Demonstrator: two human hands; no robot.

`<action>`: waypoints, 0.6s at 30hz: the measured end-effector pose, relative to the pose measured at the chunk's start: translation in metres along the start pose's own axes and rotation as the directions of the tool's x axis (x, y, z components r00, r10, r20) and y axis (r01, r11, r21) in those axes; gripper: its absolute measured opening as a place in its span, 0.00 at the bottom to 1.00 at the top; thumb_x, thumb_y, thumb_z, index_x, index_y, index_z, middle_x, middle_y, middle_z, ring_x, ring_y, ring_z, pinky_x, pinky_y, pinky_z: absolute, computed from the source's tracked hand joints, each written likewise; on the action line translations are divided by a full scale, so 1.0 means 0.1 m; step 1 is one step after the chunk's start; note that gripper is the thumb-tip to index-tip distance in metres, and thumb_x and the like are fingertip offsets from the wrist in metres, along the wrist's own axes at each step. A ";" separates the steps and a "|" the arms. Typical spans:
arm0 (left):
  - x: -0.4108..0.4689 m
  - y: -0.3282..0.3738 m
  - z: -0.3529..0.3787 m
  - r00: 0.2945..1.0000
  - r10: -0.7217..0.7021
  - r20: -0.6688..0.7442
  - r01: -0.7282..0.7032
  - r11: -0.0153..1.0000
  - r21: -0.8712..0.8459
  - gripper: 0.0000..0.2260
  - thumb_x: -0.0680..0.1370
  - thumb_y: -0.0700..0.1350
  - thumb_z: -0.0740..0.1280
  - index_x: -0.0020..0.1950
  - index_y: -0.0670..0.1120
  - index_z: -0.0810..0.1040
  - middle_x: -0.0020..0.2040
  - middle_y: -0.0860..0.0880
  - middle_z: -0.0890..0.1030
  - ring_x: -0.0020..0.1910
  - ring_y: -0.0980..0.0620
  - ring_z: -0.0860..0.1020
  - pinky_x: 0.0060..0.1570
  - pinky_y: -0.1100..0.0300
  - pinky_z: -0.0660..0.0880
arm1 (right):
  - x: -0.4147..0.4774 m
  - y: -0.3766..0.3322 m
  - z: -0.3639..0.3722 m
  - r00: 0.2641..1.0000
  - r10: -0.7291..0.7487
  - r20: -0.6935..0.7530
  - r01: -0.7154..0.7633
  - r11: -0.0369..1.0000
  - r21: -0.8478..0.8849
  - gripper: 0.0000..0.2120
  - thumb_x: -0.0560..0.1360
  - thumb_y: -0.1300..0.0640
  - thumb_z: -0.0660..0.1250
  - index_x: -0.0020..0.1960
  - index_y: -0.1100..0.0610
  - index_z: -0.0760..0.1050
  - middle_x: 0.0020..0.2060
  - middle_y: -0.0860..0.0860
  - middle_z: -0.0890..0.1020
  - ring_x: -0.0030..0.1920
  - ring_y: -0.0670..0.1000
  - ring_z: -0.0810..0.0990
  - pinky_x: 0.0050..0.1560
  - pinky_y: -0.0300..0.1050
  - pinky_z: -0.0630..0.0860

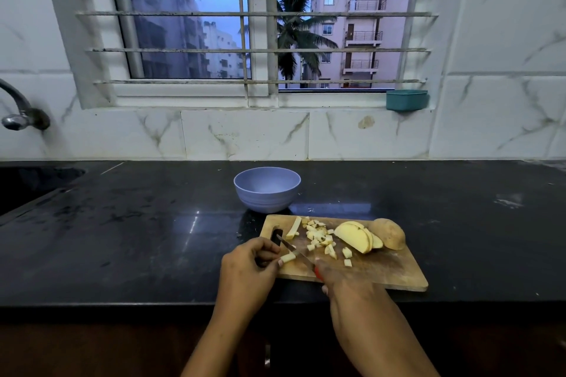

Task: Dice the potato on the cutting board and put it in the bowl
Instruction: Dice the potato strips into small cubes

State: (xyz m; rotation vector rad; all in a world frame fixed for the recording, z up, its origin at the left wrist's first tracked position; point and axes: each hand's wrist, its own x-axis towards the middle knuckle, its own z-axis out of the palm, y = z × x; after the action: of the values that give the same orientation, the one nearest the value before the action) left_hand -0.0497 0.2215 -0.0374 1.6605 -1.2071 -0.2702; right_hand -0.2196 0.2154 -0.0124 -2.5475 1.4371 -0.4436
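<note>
Potato [356,236] lies cut up on the wooden cutting board [376,271]: an unpeeled end [389,233] at the right, slices leaning against it, dice [320,239] scattered mid-board, one long strip [294,227] at the left. The left hand [248,266] pinches a short piece [288,257] by its fingertips. The right hand [340,280], blurred, curls round a red-handled knife [295,249], blade slanted just beside that piece. A lavender bowl [267,190] stands on the black tabletop [122,239] just behind the board.

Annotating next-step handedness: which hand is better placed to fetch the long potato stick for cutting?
Left. The left hand sits at the cutting board's left end, nearest the long potato stick, pinching only a small piece. The right hand grips the knife and lies farther away.
</note>
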 end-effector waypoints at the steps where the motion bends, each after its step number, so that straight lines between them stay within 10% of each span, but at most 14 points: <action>1: 0.00 0.00 0.00 1.000 0.002 -0.001 -0.002 1.000 0.001 0.09 0.70 0.39 0.75 0.40 0.53 0.80 0.36 0.56 0.83 0.38 0.66 0.79 0.37 0.77 0.70 | -0.02 -0.02 -0.02 1.000 0.008 0.030 -0.008 1.000 -0.001 0.26 0.82 0.56 0.54 0.76 0.40 0.50 0.63 0.51 0.73 0.61 0.53 0.75 0.56 0.45 0.72; 18: 0.07 0.08 0.08 0.999 -0.034 0.010 0.033 0.999 0.023 0.10 0.68 0.42 0.76 0.39 0.52 0.76 0.36 0.56 0.82 0.36 0.65 0.79 0.34 0.73 0.70 | -0.02 0.00 0.01 0.999 0.007 0.041 -0.007 1.000 0.015 0.28 0.81 0.57 0.55 0.77 0.40 0.49 0.65 0.50 0.71 0.62 0.53 0.74 0.58 0.47 0.72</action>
State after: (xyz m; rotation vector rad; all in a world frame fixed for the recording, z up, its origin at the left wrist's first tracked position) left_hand -0.0563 0.2118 -0.0323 1.7023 -1.1953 -0.2874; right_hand -0.2201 0.2177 -0.0136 -2.5243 1.4229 -0.3978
